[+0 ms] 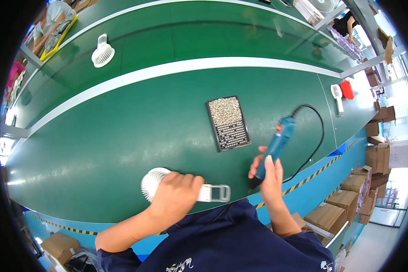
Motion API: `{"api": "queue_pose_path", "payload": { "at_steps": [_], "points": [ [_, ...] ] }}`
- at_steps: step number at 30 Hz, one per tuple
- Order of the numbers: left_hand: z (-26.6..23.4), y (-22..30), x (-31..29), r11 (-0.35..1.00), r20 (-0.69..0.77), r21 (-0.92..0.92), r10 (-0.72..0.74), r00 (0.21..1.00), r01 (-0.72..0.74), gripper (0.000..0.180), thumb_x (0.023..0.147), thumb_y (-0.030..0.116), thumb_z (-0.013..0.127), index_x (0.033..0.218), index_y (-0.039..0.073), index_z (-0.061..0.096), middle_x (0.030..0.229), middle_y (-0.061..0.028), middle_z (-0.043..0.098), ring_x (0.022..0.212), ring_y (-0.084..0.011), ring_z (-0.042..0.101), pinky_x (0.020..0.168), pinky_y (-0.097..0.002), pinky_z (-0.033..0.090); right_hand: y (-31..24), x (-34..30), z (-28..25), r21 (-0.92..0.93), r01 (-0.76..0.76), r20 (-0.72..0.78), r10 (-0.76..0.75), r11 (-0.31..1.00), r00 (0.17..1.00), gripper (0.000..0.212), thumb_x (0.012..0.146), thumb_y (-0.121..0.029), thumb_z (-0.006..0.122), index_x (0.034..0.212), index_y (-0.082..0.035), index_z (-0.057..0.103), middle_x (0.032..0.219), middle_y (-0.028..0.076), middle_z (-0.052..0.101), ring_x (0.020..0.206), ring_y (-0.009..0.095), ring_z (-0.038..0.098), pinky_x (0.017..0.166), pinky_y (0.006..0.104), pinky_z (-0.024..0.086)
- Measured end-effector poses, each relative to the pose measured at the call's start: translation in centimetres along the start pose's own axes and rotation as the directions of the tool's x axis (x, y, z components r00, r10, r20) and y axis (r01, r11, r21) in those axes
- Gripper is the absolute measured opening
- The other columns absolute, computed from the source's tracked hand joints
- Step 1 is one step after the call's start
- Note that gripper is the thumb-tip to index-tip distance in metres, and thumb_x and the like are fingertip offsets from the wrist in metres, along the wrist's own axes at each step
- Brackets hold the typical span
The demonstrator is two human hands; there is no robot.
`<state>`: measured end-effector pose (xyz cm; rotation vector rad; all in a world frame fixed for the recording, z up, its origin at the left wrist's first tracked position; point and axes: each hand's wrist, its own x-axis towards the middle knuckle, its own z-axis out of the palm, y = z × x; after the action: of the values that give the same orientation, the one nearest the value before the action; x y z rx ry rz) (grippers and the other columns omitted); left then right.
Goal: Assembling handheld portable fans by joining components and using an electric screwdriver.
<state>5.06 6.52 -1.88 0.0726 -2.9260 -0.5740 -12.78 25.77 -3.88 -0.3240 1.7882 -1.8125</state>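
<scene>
My left hand (174,195) is wrapped round a white handheld fan (152,183) near the table's front edge. The fan's round ribbed head sticks out to the left of my fingers, and its looped handle end to the right. In my right hand (271,179) is a blue electric screwdriver (279,141), tilted, its dark tip pointing down toward the front edge. A black cord runs from its upper end and curves round on the right. Between and beyond my hands a black screw tray (233,136) lies on the table, its far half covered with small pale screws.
Another white fan (103,55) lies on the green strip beyond the white rail (177,68). At the right end of the green table (99,136) are a third white fan (338,99) and a red container (347,89). Cardboard boxes (331,213) stand on the right.
</scene>
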Motion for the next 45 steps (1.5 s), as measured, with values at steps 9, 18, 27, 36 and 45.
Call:
{"api": "queue_pose_path", "payload": {
  "at_steps": [9,18,27,36,45],
  "points": [
    [2.2,3.2,4.1,0.998,-0.059,0.031,0.058,0.997,-0.056,0.016,0.067,0.005,0.063,0.074,0.009,0.049,0.065,-0.0046,0.051,0.058,-0.0213,0.055,0.060,-0.0338,0.043,-0.9,-0.5,4.1,0.091,-0.094,0.047,0.090,0.991,0.995,0.039,0.108,-0.040,0.041,0.127,-0.006,0.042,0.098,0.003,0.053,0.081,0.008,0.052,0.072,0.0252,0.047],
    [3.1,3.2,3.8,0.996,-0.070,0.055,0.069,0.995,-0.065,0.013,0.075,0.012,0.064,0.073,0.010,0.051,0.062,-0.0011,0.052,0.057,-0.0168,0.056,0.060,-0.0316,0.043,-0.1,-1.7,4.0,0.201,-0.230,0.159,0.200,0.952,0.967,0.046,0.106,-0.043,0.042,0.127,-0.002,0.048,0.083,0.006,0.054,0.067,0.012,0.053,0.061,0.0253,0.045],
    [3.0,3.7,3.5,0.994,-0.097,0.062,0.100,0.990,-0.094,0.012,0.078,0.012,0.064,0.073,0.012,0.053,0.061,0.0005,0.051,0.055,-0.0157,0.055,0.057,-0.0308,0.042,-1.5,-0.6,4.2,0.043,-0.286,0.258,0.266,0.957,0.929,0.039,0.104,-0.038,0.054,0.118,-0.001,0.055,0.076,0.002,0.054,0.066,0.007,0.050,0.058,0.0240,0.042],
    [3.4,4.0,3.5,0.990,-0.090,0.103,0.103,0.991,-0.094,0.013,0.072,0.010,0.063,0.072,0.012,0.051,0.060,0.0006,0.049,0.055,-0.0149,0.053,0.057,-0.0299,0.040,-1.7,-0.5,4.4,0.080,-0.391,0.142,0.378,0.917,0.915,0.051,0.105,-0.050,0.040,0.120,-0.003,0.052,0.075,0.003,0.054,0.064,0.011,0.055,0.052,0.0259,0.043],
    [4.2,4.7,3.3,0.992,-0.112,0.092,0.101,0.989,-0.091,0.014,0.075,0.011,0.063,0.070,0.012,0.050,0.057,0.0012,0.047,0.052,-0.0142,0.050,0.054,-0.0300,0.039,-1.6,-0.7,5.2,0.074,-0.274,0.003,0.275,0.959,0.962,0.038,0.104,-0.040,0.054,0.110,-0.003,0.054,0.068,0.002,0.051,0.052,0.009,0.047,0.048,0.0243,0.038]
  ]
}}
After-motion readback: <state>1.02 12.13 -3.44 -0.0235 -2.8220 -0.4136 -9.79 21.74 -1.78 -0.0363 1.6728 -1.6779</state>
